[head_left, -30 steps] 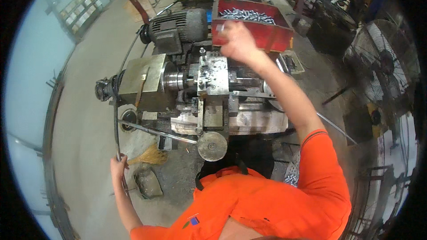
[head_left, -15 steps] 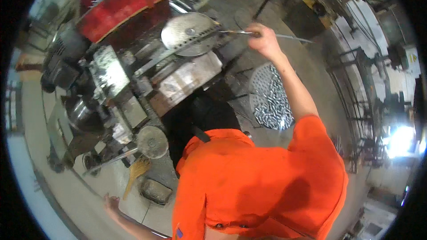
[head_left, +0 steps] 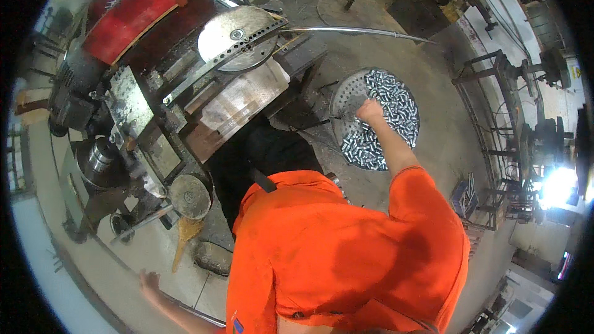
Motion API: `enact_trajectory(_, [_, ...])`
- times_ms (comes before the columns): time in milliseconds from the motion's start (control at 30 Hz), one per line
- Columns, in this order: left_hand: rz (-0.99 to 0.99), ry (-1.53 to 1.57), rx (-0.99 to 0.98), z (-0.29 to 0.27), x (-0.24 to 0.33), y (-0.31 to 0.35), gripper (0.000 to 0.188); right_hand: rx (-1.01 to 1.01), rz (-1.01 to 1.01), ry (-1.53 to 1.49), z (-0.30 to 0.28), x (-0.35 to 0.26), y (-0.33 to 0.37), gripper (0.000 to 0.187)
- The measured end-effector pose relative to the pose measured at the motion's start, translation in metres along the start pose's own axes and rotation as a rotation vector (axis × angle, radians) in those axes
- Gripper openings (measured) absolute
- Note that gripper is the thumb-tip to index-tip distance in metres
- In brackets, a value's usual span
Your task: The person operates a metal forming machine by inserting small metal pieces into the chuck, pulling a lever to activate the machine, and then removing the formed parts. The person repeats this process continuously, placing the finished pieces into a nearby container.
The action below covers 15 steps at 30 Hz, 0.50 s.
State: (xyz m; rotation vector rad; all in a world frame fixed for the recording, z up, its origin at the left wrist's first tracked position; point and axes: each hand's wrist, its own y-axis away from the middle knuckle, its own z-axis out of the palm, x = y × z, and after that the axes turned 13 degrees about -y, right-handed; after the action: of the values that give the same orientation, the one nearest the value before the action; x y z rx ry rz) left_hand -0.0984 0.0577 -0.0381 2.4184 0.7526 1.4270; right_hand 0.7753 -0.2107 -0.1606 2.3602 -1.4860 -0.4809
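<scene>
My right hand (head_left: 370, 111), its fingers drawn together, is over a round perforated tray (head_left: 348, 94) heaped with short shiny metal sleeves (head_left: 390, 102). Whether a sleeve is in those fingers is too small to see. Far to the lower left, my left hand (head_left: 148, 282) is closed around a long thin metal rod (head_left: 114, 253), its fingers only partly visible. On the machine before me, a bar with a row of holes (head_left: 216, 62) crosses a round metal disc (head_left: 226, 21). A slender hose or rod (head_left: 346, 29) stretches right from the bar's end.
A red bin (head_left: 139, 9) with metal parts stands at the far left. Left of me are a machine chuck (head_left: 99, 159), a round metal plate (head_left: 190, 196), a straw brush (head_left: 185, 235) and a small metal pan (head_left: 213, 256). Metal racks (head_left: 504, 111) line the right side.
My right hand has let go of the slender rod beside the disc and moved down to the heap of sleeves. My left hand stays at the long rod. The view has shifted slightly.
</scene>
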Motion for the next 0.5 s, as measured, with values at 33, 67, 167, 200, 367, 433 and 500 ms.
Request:
enact_trajectory(33, [-0.063,-0.073,0.015,0.002,0.008,0.006,0.046,-0.008,-0.042,0.033,-0.005,-0.007,0.006,0.040])
enact_trajectory(67, [-0.087,-0.024,0.000,-0.008,0.000,0.003,0.046,-0.019,-0.091,0.071,-0.006,-0.012,0.006,0.041])
enact_trajectory(167, [-0.085,0.040,-0.130,-0.025,-0.023,-0.019,0.045,0.139,-0.053,0.012,0.041,0.010,-0.026,0.039])
enact_trajectory(200, [-0.031,0.005,-0.212,-0.028,-0.024,-0.023,0.045,0.172,-0.036,-0.018,0.044,0.011,-0.027,0.039])
enact_trajectory(367, [0.106,-0.329,-0.063,-0.053,-0.045,-0.038,0.046,0.111,-0.098,-0.045,0.055,0.006,-0.027,0.031])
enact_trajectory(433, [-0.075,-0.067,-0.068,-0.015,-0.013,-0.025,0.045,0.178,-0.102,-0.071,0.051,0.014,-0.016,0.027])
enact_trajectory(500, [-0.007,-0.590,0.113,0.023,0.035,0.038,0.046,0.188,-0.100,-0.169,0.037,0.005,-0.008,0.022])
